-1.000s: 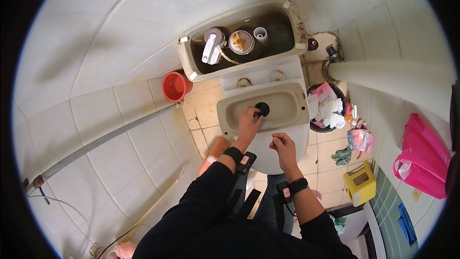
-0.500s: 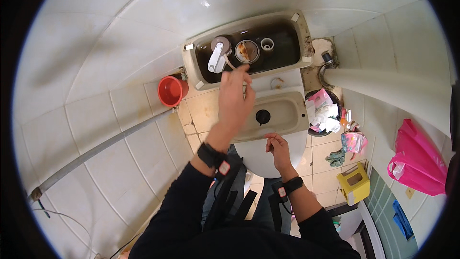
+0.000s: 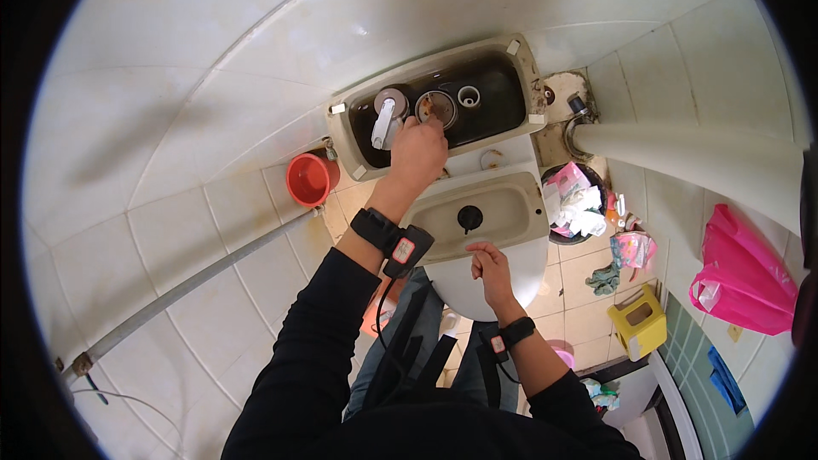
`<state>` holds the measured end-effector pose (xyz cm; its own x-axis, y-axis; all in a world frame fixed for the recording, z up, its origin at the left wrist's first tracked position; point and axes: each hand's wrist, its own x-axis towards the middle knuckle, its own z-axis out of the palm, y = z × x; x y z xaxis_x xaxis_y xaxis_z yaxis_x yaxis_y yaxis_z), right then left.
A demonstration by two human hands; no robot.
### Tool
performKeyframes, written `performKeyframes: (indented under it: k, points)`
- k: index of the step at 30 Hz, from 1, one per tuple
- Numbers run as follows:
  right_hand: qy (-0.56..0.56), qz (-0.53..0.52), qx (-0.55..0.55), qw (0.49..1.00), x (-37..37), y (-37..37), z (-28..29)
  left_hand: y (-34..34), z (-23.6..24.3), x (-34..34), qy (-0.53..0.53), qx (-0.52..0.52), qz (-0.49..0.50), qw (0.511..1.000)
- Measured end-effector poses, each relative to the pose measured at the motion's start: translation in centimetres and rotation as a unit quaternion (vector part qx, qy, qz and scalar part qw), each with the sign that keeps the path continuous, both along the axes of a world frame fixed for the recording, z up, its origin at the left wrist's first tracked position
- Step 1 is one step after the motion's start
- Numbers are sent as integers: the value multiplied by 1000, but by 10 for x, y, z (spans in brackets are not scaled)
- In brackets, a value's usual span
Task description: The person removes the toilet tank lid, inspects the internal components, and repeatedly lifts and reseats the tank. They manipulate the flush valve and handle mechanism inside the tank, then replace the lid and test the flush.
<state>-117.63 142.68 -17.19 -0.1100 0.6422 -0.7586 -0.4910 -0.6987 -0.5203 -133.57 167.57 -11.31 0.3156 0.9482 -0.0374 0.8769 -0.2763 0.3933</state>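
An uncovered toilet tank (image 3: 535, 89) holds dark water and fittings. At its near side, my left hand (image 3: 419, 153) reaches in palm down, its fingers curled at the edge of a round, rust-stained cap (image 3: 429, 107). Whatever they pinch is hidden beneath them. Just left of the fingers stands a grey-white float valve (image 3: 388, 115); right of the cap is a white overflow tube (image 3: 469, 97). My right hand (image 3: 492, 274) hovers over the white toilet lid (image 3: 528, 268), index finger stretched out, nothing visible in it. Between the hands lies the upturned tank cover (image 3: 503, 204) with a black round piece (image 3: 469, 218).
A red bucket (image 3: 312, 179) is left of the tank. On the right are a full waste bin (image 3: 581, 204), a grey-green cloth (image 3: 602, 278), a yellow stool (image 3: 639, 324), a pink bag (image 3: 745, 277) and a thick white pipe (image 3: 682, 152).
My left hand has lowered from above the tank's near edge to the rust-stained cap, fingers curling in. The right hand stays in nearly the same place. The view has shifted slightly.
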Motion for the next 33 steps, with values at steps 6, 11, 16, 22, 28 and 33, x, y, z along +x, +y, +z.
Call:
performKeyframes:
  k: [6,11,16,22,28,33]
  points:
    - [3,-8,-1,1000,-3,5,6,-3,-6,0,-16,21,-7,1000]
    - [-8,1,1,1000,4,4,8,-5,0,3,9,-16,15,1000]
    - [-11,4,6,1000,9,-1,7,-12,7,11,-45,37,25,998]
    - [-15,2,4,1000,10,-6,9,-5,2,13,-46,38,13,998]
    - [-16,4,-4,1000,13,-8,12,-7,-3,14,-25,31,16,999]
    - [-17,0,-4,1000,15,-9,12,-8,-5,15,-24,41,17,999]
